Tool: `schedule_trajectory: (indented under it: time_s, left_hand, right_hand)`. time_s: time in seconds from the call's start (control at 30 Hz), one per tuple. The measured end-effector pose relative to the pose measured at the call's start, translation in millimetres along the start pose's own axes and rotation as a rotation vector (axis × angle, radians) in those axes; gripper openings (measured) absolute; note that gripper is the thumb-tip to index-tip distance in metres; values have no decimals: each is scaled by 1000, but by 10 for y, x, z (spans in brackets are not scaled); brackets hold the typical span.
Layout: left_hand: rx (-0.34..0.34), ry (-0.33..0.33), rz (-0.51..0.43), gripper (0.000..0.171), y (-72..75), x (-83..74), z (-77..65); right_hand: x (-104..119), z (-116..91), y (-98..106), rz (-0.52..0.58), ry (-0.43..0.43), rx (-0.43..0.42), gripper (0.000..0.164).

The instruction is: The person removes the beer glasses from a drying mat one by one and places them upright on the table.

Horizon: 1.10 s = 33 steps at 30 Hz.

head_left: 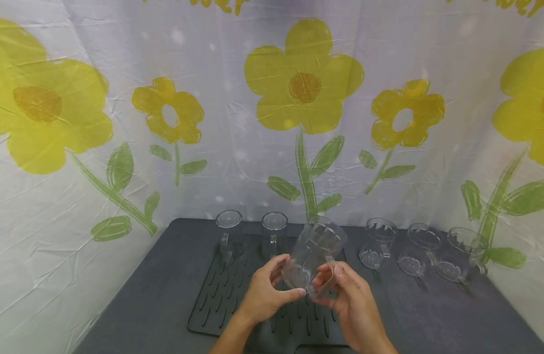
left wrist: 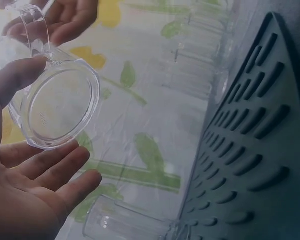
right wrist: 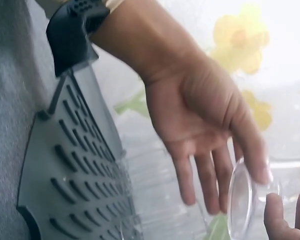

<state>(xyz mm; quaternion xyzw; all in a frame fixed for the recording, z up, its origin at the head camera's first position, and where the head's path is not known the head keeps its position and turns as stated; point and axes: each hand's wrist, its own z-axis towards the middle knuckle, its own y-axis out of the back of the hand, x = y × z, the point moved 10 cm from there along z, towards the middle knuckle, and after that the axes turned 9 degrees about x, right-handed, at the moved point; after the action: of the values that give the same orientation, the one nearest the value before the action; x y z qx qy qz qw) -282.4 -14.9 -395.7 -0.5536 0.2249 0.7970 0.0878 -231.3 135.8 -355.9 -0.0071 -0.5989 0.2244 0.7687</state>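
Note:
A clear glass mug [head_left: 318, 241], tilted with its rim up and away, is held above a dark ridged drying mat [head_left: 227, 307]. Its base is gripped by my left hand [head_left: 265, 292], thumb in front and fingers at the far side. My right hand [head_left: 356, 305] pinches the handle at the mug's right. In the left wrist view, the round mug base [left wrist: 62, 107] lies between the left thumb and fingers. The right wrist view catches the base edge-on, with the left hand [right wrist: 200, 120] beside it and part of the right hand [right wrist: 285, 220] at the corner.
Two clear mugs, apparently upside down, stand toward the mat's back: one at the left [head_left: 229, 236], another [head_left: 274, 237] nearer the middle. Three upright clear mugs line the right side of the dark table [head_left: 139, 300]: one [head_left: 378, 246], another [head_left: 418, 250], and a third [head_left: 459, 258]. Behind hangs a flower-print curtain [head_left: 236, 162].

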Motion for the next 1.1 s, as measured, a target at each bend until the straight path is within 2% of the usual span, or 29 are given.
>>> schedule_trajectory:
  time_s: [0.2, 0.57, 0.77, 1.1]
  left_hand:
    - [38, 38, 32, 73, -77, 71, 8]
    - [76, 73, -6, 78, -114, 121, 2]
    - [82, 100, -1, 82, -121, 154, 1]
    - [87, 51, -33, 81, -150, 122, 19]
  right_hand:
    - [-42, -29, -87, 17, -23, -27, 27]
    - [-104, -68, -151, -25, -35, -44, 21]
    - [-89, -81, -180, -58, -6, -53, 24]
    - [25, -115, -157, -103, 97, -74, 27]
